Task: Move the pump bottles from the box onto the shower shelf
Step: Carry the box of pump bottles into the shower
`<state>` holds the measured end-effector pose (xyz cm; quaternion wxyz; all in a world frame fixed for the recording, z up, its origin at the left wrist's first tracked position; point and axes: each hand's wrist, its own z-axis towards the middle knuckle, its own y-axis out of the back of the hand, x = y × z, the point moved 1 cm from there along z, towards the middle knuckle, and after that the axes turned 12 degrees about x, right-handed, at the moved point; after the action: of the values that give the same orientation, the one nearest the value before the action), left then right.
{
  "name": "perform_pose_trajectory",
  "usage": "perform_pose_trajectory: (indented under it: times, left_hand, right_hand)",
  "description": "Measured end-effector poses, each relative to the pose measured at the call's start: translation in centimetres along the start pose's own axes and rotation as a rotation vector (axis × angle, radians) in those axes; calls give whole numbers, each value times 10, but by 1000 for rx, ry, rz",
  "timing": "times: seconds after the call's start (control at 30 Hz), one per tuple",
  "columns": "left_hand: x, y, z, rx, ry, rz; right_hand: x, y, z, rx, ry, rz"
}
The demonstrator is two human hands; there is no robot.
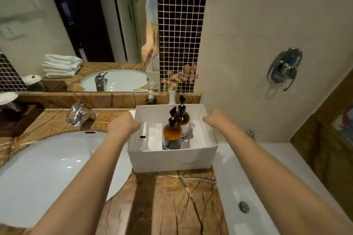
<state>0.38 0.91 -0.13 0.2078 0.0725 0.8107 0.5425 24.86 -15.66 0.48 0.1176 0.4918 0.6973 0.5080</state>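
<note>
A white open box (172, 158) stands on the brown marble counter between the sink and the bathtub. Two amber pump bottles with black pumps stand upright inside it: the near bottle (172, 133) and the far bottle (183, 118) right behind it. My left hand (124, 123) grips the box's left wall near its top edge. My right hand (214, 118) grips the right wall at its rim. The fingers of both hands are hidden over the box walls. No shower shelf is in view.
A white sink (47, 170) with a chrome tap (78, 113) lies to the left. The white bathtub (248, 187) with a drain runs to the right, a chrome mixer (284, 68) on the wall above. A small vase with pink flowers (172, 97) stands behind the box.
</note>
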Motion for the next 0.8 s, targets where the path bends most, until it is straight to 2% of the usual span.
perform_pose_trajectory:
  times: [0.17, 0.53, 0.8]
  left_hand:
    - [14, -29, 16, 99, 19, 29]
    - [13, -47, 28, -75, -39, 49]
    - [16, -41, 31, -69, -84, 32]
  right_hand:
    - [-1, -24, 14, 13, -41, 5]
    - [-15, -47, 32, -115, -88, -75]
    - [-16, -37, 30, -134, -25, -105]
